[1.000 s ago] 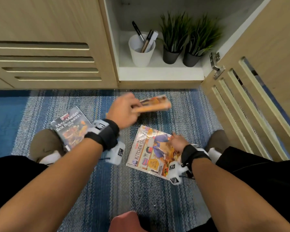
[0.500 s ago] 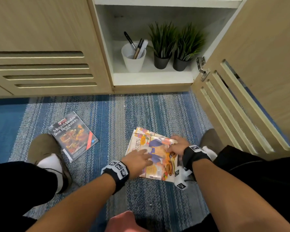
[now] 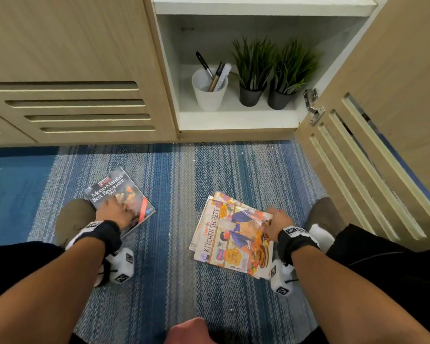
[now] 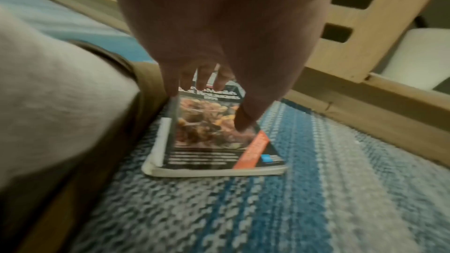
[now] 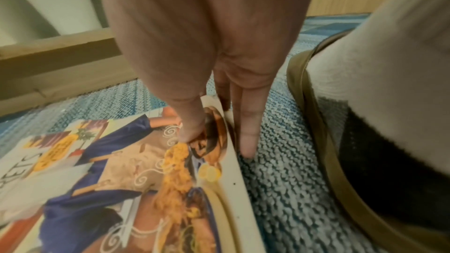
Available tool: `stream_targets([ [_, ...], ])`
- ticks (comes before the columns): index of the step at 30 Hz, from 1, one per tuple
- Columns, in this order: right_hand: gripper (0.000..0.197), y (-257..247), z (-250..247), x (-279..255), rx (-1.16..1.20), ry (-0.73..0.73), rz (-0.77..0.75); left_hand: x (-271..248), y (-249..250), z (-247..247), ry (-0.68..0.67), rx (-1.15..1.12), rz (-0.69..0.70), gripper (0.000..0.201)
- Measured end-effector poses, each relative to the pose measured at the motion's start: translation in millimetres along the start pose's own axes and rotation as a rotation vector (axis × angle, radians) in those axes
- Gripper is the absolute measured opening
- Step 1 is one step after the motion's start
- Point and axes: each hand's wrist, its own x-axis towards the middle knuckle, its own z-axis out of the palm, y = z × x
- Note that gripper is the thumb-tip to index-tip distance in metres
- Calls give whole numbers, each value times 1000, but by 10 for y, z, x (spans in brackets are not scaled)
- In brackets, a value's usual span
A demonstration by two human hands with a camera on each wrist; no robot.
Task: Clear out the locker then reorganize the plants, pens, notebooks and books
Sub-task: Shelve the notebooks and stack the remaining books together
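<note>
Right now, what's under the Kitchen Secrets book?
Under the Kitchen Secrets book, edges of another colourful book stick out at its far and left sides, both lying on the carpet. Its cover is otherwise hidden.

Head cam looks steeply down from above at the striped carpet [image 3: 174, 184] and into the open locker [image 3: 236, 120] ahead. Left wrist cam sits low, close behind the restaurant book [image 4: 214, 141]; right wrist cam close over the cookbook [image 5: 121, 180]. Head view shares both.
</note>
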Motion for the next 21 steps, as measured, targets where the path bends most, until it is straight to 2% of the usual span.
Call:
stream_targets([
  [3, 34, 0, 24, 28, 21, 43, 17, 65, -191, 209, -153, 99, -52, 75],
  [5, 29, -2, 35, 38, 41, 41, 31, -48, -112, 308, -178, 76, -62, 75],
  [9, 21, -4, 31, 61, 65, 23, 42, -295, 19, 484, -130, 217, 155, 78],
  [11, 19, -17, 18, 63, 64, 14, 46, -356, 122, 541, -95, 167, 218, 71],
  [12, 18, -21, 14, 56, 71, 13, 45, -385, 224, 543, -69, 96, 193, 69],
  [13, 19, -22, 16, 47, 76, 18, 45, -415, 339, 536, -37, 6, 108, 72],
  [15, 22, -8, 26, 37, 58, 41, 42, -473, 509, 552, -2, -138, -132, 89],
  [17, 23, 1, 31, 15, 35, 63, 42, -502, 535, 537, -15, -318, -317, 95],
  [19, 24, 3, 32, 6, 35, 69, 47, -470, 466, 501, -77, -530, -436, 89],
  [21, 25, 0, 31, 10, 43, 60, 53, -422, 418, 429, -178, -681, -468, 59],
])
